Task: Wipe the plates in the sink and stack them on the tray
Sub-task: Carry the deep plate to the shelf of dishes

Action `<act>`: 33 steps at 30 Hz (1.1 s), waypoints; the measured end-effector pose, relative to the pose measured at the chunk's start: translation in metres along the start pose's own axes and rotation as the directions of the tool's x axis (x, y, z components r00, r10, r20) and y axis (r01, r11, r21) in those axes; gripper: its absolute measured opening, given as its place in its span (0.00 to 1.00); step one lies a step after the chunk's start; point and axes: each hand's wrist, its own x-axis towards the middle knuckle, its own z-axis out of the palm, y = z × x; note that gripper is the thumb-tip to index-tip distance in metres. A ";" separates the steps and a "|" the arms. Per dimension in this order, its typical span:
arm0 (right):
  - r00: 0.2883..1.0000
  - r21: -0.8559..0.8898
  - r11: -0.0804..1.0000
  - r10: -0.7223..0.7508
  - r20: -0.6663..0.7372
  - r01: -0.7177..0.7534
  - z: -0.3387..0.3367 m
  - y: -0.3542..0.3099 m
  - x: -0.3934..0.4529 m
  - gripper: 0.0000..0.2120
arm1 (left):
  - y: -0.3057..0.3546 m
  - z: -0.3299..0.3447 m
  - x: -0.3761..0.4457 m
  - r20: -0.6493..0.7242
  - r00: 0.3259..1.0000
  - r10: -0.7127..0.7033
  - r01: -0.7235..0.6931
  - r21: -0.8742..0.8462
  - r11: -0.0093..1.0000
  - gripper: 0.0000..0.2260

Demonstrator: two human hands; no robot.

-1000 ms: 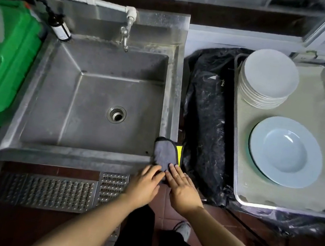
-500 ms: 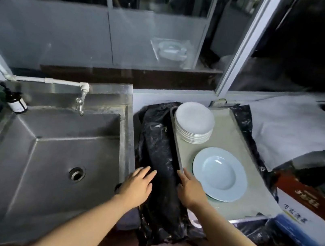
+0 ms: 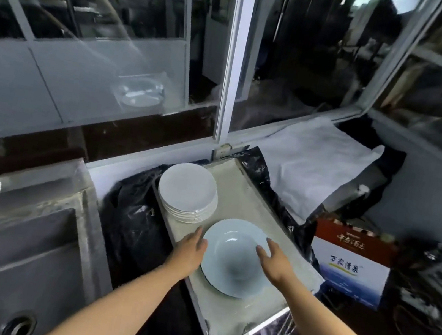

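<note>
Left hand (image 3: pixel 191 252): your fingers are spread and loose, the palm at the left rim of the pale blue deep plate (image 3: pixel 234 257); nothing is gripped.
Right hand (image 3: pixel 276 260): open likewise, fingertips over the plate's right rim; whether they touch it you cannot tell.
Plate: it lies flat on the near half of the tray (image 3: pixel 249 200), just beside the stack of white plates (image 3: pixel 188 191) and apart from it.
Step in hand: by the look of it, you are bracketing the blue plate to lift or square it; stacking is near its end.
Sink (image 3: pixel 11 256): the part in view holds no plates; its near end is cut off by the frame.
Next move: close both hands under the rim evenly and lift level.
Obstacles: the white stack stands close behind your left hand, so a careless swing could knock it.
Surroundings: black plastic sheeting (image 3: pixel 130 219) under the tray, a printed carton (image 3: pixel 352 263) to the right, window frames behind.
</note>
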 end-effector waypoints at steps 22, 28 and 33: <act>0.767 0.338 0.713 0.440 0.466 -0.614 -0.019 0.053 0.111 0.22 | -0.053 0.068 0.120 0.313 0.735 -0.601 0.662 -0.523 0.537 0.15; 0.761 0.402 0.664 0.427 0.489 -0.631 -0.018 0.051 0.111 0.19 | -0.016 0.054 0.105 0.318 0.722 -0.615 0.661 -0.580 0.477 0.14; 0.761 0.378 0.683 0.429 0.487 -0.626 -0.015 0.053 0.117 0.17 | 0.023 0.041 0.086 0.313 0.687 -0.656 0.676 -0.606 0.419 0.16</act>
